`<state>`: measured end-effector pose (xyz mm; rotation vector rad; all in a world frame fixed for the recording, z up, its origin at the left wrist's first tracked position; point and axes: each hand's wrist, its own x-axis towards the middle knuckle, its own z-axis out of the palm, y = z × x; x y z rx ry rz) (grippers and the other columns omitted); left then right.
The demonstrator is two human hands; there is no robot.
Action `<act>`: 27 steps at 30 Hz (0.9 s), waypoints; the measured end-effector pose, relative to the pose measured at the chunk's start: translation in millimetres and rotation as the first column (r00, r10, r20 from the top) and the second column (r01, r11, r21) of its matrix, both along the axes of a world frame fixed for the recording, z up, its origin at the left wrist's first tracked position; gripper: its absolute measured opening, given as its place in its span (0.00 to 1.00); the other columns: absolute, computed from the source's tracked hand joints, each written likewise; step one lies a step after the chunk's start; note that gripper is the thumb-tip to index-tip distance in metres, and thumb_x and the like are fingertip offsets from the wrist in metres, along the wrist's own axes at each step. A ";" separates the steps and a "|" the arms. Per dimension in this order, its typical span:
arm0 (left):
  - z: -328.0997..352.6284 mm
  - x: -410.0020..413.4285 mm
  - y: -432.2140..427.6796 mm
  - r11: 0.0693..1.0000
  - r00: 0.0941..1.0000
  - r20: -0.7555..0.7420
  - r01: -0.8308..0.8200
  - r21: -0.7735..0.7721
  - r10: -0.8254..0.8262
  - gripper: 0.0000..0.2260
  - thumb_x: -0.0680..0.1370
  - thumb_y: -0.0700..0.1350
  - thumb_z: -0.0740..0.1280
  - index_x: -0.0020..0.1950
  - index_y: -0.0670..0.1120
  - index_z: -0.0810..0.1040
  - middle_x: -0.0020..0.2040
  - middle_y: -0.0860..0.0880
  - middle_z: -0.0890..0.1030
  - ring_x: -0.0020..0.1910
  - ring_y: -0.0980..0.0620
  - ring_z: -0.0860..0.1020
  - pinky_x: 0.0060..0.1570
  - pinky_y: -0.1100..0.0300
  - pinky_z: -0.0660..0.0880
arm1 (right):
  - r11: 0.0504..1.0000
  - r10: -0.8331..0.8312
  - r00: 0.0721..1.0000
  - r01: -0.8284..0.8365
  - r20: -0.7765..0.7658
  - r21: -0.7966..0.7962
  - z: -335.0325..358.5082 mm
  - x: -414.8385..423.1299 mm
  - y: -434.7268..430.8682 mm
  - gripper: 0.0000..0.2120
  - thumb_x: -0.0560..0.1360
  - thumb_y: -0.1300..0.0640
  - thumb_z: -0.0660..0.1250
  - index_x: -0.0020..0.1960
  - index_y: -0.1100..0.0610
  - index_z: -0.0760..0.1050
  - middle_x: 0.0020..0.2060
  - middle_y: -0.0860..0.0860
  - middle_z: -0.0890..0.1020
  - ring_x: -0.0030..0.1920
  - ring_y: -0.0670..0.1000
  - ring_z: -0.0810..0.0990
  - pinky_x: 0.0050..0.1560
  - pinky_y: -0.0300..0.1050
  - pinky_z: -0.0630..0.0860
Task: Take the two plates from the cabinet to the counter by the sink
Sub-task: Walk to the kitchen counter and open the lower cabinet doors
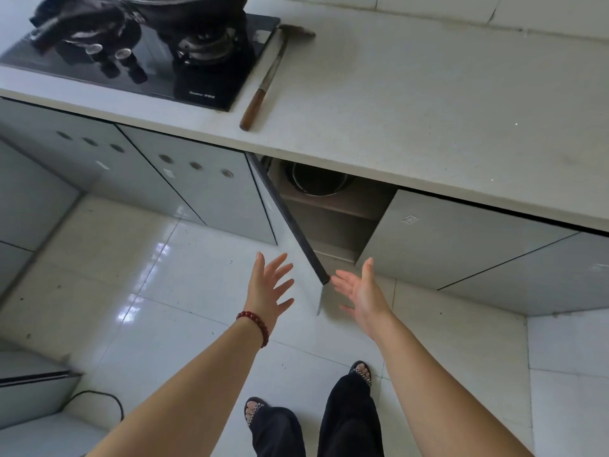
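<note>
The cabinet [333, 216] under the white counter [412, 103] stands with its door [290, 222] swung out toward me. On its upper shelf sits a dark metal pot [318, 181]; no plates show in the visible part. My left hand [268, 288], with a red bead bracelet at the wrist, is spread open left of the door's lower corner. My right hand [361, 290] is open, palm turned left, just right of that corner. Both hands hold nothing.
A black gas stove [138, 57] with a wok sits on the counter at the upper left. A wooden-handled knife [263, 84] lies beside it. Closed grey cabinet doors [204, 189] flank the opening. Glossy white floor tiles and my feet are below.
</note>
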<state>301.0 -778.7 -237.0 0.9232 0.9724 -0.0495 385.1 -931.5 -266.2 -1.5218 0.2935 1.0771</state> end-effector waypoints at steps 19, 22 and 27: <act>3.2 -131.6 107.8 0.988 0.988 -0.013 -0.152 -0.001 0.152 0.27 0.75 0.67 0.48 0.62 0.55 0.76 0.65 0.52 0.75 0.65 0.45 0.71 0.65 0.42 0.65 | 0.985 0.030 0.989 -0.004 -0.144 0.173 -12.2 -121.7 130.3 0.38 0.74 0.32 0.33 0.71 0.50 0.64 0.67 0.52 0.74 0.71 0.54 0.64 0.62 0.55 0.60; 3.6 -143.1 119.8 0.984 0.984 -0.005 -0.176 0.007 0.176 0.27 0.75 0.67 0.48 0.62 0.54 0.76 0.64 0.51 0.76 0.63 0.46 0.72 0.64 0.41 0.66 | 0.984 0.041 0.990 -0.017 -0.133 0.176 -10.6 -128.9 144.1 0.37 0.74 0.33 0.34 0.70 0.50 0.65 0.67 0.52 0.74 0.71 0.55 0.64 0.66 0.56 0.59; 9.3 -149.7 131.6 0.979 0.979 0.001 -0.204 0.011 0.204 0.26 0.76 0.66 0.49 0.60 0.54 0.77 0.63 0.51 0.77 0.60 0.47 0.74 0.61 0.43 0.69 | 0.984 0.048 0.994 -0.029 -0.102 0.176 -3.6 -133.7 160.8 0.37 0.75 0.33 0.34 0.71 0.52 0.64 0.66 0.52 0.74 0.71 0.56 0.65 0.67 0.59 0.59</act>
